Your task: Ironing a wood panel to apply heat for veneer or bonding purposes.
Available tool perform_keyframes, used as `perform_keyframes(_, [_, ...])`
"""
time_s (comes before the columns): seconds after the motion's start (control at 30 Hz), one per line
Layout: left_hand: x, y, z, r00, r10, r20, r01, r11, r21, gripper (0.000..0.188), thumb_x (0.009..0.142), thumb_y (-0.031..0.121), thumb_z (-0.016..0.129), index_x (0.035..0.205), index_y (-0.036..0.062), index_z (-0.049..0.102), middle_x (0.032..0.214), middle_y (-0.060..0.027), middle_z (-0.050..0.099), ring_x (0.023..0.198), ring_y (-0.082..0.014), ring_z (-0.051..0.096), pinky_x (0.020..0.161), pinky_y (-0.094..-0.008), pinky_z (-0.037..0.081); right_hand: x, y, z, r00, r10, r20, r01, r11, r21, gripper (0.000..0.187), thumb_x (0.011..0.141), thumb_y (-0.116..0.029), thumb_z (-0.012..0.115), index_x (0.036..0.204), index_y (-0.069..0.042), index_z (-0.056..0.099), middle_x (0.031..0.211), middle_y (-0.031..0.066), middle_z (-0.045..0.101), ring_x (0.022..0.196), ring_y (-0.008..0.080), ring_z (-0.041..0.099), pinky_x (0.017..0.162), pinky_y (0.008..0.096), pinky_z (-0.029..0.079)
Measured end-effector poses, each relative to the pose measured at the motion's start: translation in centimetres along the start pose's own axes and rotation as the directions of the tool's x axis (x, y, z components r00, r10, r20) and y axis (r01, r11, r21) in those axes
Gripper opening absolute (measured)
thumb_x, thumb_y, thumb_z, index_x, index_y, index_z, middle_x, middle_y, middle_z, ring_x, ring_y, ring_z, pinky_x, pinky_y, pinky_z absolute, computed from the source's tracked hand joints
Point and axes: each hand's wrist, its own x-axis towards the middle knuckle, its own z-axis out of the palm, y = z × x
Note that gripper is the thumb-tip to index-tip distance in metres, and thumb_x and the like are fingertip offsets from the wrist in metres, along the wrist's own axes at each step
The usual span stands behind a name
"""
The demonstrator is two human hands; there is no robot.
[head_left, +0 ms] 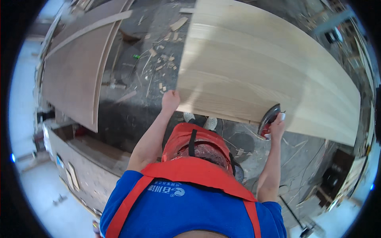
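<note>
A large pale wooden panel (246,59) lies in front of me, its grain running across. At its near left corner is my left hand (170,100), fingers curled closed against the edge; the fingertips are hidden. My right hand (278,126) is wrapped around a red and black hand-held power tool (269,121) with a curved dark rim. That tool sits at the panel's near edge, right of the middle, partly over the wood. Its underside is hidden, so its exact kind cannot be made out.
Brown boards (75,71) stand at the left, with a long wooden box (95,152) nearer me. Wood offcuts (162,59) litter the dark floor beyond my left hand. A cable (307,166) and dark equipment (333,178) are at the right. My red apron hangs close to the panel's edge.
</note>
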Motion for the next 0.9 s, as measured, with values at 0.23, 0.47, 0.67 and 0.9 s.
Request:
perform_keyframes(0.23, [3.8,-0.7,-1.5,0.939,-0.145,0.313,0.209,0.961,-0.181,0.048,0.091,0.040,0.073,0.094,-0.0077,0.077,0.077,-0.0149,0.073,0.073,-0.0247,0.072,0.068,-0.0405,0.054,3.3,3.3,-5.2,0.955,0.268,-0.130,-0.250,0.959,0.137,0.079,0.110,-0.058,0.043,0.064,0.005,0.060,0.051,0.0123,0.056,0.042,0.0229,0.059,0.042,0.0405,0.047])
perform_keyframes(0.47, [4.3,2.5,-4.3,0.780,-0.086,0.620,0.277,0.935,-0.219,0.037,0.097,0.041,0.072,0.102,0.0039,0.076,0.091,-0.0026,0.071,0.078,-0.0125,0.065,0.061,-0.0348,0.049,-3.7,0.0,-1.4,0.983,0.127,-0.129,-0.138,0.987,-0.084,0.080,0.110,-0.058,0.042,0.079,0.011,0.067,0.063,0.0284,0.064,0.066,0.0428,0.073,0.064,0.0538,0.053])
perform_keyframes(0.67, [1.8,0.9,-6.5,0.749,0.056,0.660,0.280,0.876,-0.392,0.038,0.100,0.042,0.070,0.104,0.0043,0.073,0.086,0.0012,0.068,0.070,-0.0096,0.061,0.056,-0.0304,0.044,-12.1,-5.8,5.3,0.983,0.180,-0.041,-0.172,0.974,0.150,0.069,0.111,-0.054,0.048,0.073,0.003,0.061,0.055,0.0105,0.059,0.042,0.0218,0.059,0.044,0.0413,0.046])
perform_keyframes(0.9, [-0.3,-3.0,-4.1,0.661,0.136,0.738,0.134,0.946,-0.294,0.046,0.105,0.038,0.066,0.109,-0.0071,0.075,0.096,-0.0099,0.077,0.089,-0.0166,0.070,0.080,-0.0343,0.054,-20.3,-9.6,11.8,0.992,0.124,-0.006,-0.124,0.991,-0.042,0.057,0.108,-0.046,0.055,0.088,0.006,0.069,0.078,0.0304,0.068,0.086,0.0485,0.072,0.071,0.0526,0.055])
